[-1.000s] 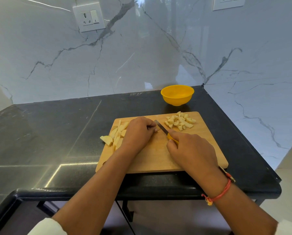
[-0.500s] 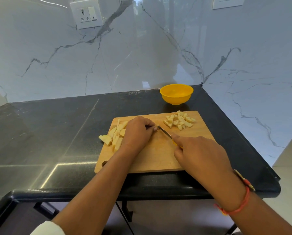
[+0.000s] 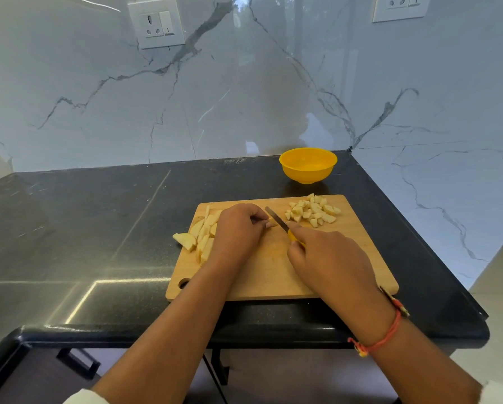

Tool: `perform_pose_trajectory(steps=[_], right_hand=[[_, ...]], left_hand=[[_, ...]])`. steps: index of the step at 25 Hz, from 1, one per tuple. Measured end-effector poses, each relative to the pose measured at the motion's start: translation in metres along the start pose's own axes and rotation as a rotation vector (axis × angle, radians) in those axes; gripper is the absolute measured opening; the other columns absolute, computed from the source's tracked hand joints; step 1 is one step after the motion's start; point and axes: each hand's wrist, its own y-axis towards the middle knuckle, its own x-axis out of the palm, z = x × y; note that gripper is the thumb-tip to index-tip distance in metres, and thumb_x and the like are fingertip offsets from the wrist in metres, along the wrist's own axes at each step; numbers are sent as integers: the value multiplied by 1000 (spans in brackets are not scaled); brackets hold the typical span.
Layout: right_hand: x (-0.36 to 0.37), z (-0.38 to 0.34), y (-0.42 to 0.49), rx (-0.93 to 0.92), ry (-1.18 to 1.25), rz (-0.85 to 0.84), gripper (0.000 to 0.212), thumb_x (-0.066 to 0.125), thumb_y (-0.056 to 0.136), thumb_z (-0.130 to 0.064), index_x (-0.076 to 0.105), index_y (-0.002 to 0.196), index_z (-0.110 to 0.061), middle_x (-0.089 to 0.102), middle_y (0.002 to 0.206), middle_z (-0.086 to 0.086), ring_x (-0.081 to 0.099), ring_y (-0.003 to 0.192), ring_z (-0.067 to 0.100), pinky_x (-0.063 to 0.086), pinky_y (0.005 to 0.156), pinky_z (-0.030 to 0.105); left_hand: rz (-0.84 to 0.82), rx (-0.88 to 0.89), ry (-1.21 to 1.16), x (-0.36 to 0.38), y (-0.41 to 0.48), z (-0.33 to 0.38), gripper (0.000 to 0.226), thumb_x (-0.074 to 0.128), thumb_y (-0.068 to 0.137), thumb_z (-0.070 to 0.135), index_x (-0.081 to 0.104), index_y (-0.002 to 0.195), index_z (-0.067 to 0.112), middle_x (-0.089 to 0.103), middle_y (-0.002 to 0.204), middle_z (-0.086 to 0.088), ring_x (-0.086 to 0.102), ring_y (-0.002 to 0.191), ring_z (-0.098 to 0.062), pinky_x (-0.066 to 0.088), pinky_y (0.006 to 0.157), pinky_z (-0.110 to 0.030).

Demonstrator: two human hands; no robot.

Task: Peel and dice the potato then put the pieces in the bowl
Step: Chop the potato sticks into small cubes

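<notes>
While I watched the head feed, the right hand [image 3: 329, 258] gripped the knife [image 3: 276, 221] tight over the cutting board [image 3: 267, 275], and the left hand [image 3: 238, 228] curled down on the potato strips [image 3: 203, 237]. The diced pieces [image 3: 311, 212] sat at the board's far corner, near the yellow bowl [image 3: 308, 164].

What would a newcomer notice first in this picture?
On the wooden cutting board, the right hand holds a knife beside the left hand, curled over potato strips. Diced potato lies piled at the board's far right corner, and a yellow bowl stands behind it on the black counter.
</notes>
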Motion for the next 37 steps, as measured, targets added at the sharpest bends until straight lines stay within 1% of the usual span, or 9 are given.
perform_pose_trajectory(steps=[5, 9, 13, 18, 22, 24, 27, 32, 37], right_hand=[[5, 0, 4, 0, 33, -11, 47, 36, 96, -47, 40, 144, -45, 56, 70, -13, 51, 60, 6, 47, 51, 27], [1, 1, 12, 0, 81, -112, 46, 39, 96, -44, 44, 142, -44, 58, 80, -14, 52, 67, 6, 47, 55, 25], [-8, 3, 4, 3, 56, -189, 47, 38, 96, -43, 41, 143, -44, 56, 80, -14, 52, 68, 6, 50, 60, 26], [-16, 7, -21, -27, -97, -133, 49, 31, 99, -44, 26, 147, -49, 49, 69, -12, 49, 62, 8, 48, 55, 28], [-15, 12, -24, -23, -195, -82, 51, 29, 101, -40, 16, 150, -49, 47, 70, -11, 44, 59, 7, 40, 50, 27], [-15, 13, -20, -8, -201, -50, 51, 30, 101, -40, 18, 150, -48, 47, 69, -12, 44, 58, 7, 39, 48, 26], [-16, 10, -14, 8, -190, 43, 48, 33, 99, -42, 32, 147, -48, 43, 60, -13, 44, 51, 7, 38, 43, 22], [-4, -5, -1, -4, -89, 34, 47, 36, 96, -46, 39, 144, -46, 43, 62, -15, 44, 53, 6, 33, 43, 23], [1, -8, 4, -11, -23, -14, 47, 36, 97, -48, 39, 144, -45, 42, 66, -16, 44, 58, 5, 32, 45, 23]], left_hand=[[-13, -12, 4, 0, 3, 0, 11, 74, 87, 22, 78, 97, 19, 72, 89, 7, 59, 79, -3, 46, 78, -18], [-2, -6, 5, 2, 4, -1, 6, 75, 86, 22, 78, 92, 21, 67, 80, 12, 59, 76, -2, 49, 76, -20], [10, -11, 3, 5, 3, -2, 3, 75, 87, 23, 78, 88, 22, 67, 81, 14, 58, 74, 1, 46, 69, -14], [3, -3, -1, 4, 2, -2, 8, 74, 88, 24, 78, 94, 21, 70, 87, 10, 58, 77, 0, 43, 69, -11], [-7, -13, -4, 4, 2, -3, 14, 72, 89, 25, 77, 101, 20, 73, 97, 6, 59, 82, -3, 44, 78, -16], [-13, -3, -7, 3, 2, -3, 16, 72, 90, 25, 77, 104, 20, 73, 101, 5, 59, 86, -3, 45, 82, -18], [-18, 16, -12, 3, 1, -5, 19, 70, 91, 22, 76, 109, 20, 73, 105, 4, 59, 90, -3, 45, 87, -18], [15, 8, -74, 3, 0, -6, 20, 73, 88, 17, 66, 107, 22, 70, 86, 11, 62, 79, 1, 45, 70, -9], [28, -6, -93, 3, 0, -6, 24, 76, 85, 17, 58, 98, 24, 66, 73, 16, 62, 73, 4, 45, 66, -11]])
